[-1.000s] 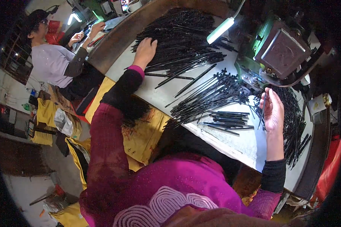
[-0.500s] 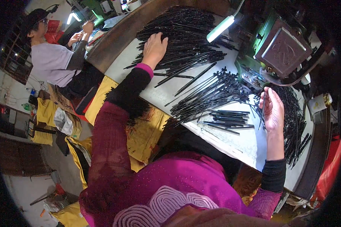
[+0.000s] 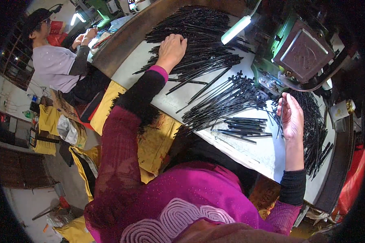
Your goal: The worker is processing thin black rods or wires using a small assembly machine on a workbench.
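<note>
My left hand [image 3: 172, 52] rests on a large heap of thin black rods [image 3: 194, 24], its fingers curled down and their tips hidden. What it grips, if anything, does not show. Between the thumb and fingers of my right hand [image 3: 291, 117] a thin black rod [image 3: 280, 121] stands nearly upright, just below a green machine [image 3: 267, 83]. A fanned pile of black rods with knobbed ends [image 3: 227, 97] lies between my hands. Closer to me is a small stack of short black rods [image 3: 245, 127].
A lit lamp tube [image 3: 236, 30] hangs over the white tabletop [image 3: 267, 152]. More black rods [image 3: 312, 133] lie right of my right hand. A jar [image 3: 342, 109] stands at the right edge. Yellow sacks [image 3: 152, 141] are below the table. Another person [image 3: 54, 60] works at far left.
My left hand has moved slightly to the right over the heap, its fingers drawn closer together. My right hand stays almost in place with the rod.
</note>
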{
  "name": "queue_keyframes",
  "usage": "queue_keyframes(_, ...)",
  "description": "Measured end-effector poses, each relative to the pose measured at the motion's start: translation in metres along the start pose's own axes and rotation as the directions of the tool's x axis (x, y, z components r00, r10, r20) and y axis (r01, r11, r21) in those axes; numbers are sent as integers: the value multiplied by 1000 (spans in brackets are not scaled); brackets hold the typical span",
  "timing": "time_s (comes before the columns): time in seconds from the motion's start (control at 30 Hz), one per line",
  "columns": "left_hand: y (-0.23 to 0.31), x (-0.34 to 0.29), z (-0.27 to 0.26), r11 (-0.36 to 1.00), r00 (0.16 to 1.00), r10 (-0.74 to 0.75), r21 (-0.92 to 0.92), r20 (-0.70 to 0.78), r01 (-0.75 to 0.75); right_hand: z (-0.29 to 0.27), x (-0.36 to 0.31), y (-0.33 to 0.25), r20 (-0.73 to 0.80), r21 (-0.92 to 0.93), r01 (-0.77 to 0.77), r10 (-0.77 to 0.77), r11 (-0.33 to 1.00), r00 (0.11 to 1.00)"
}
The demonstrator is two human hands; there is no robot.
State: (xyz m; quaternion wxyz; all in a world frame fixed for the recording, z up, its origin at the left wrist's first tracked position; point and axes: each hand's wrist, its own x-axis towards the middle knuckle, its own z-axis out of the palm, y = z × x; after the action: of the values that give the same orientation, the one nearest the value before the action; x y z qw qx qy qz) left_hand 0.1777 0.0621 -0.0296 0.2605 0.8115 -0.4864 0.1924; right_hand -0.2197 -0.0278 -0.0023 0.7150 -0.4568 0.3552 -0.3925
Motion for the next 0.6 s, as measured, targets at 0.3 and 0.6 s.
queue_keyframes(0.3,-1,3,-5,999,998,37,8,51,-37,0,-2,0,12,-5,11,-11,1000,1000)
queue_keyframes(0.6,16,-19,-41,966,978,203,-171,53,-191,-1,0,1,16,-48,7,-7,999,1000)
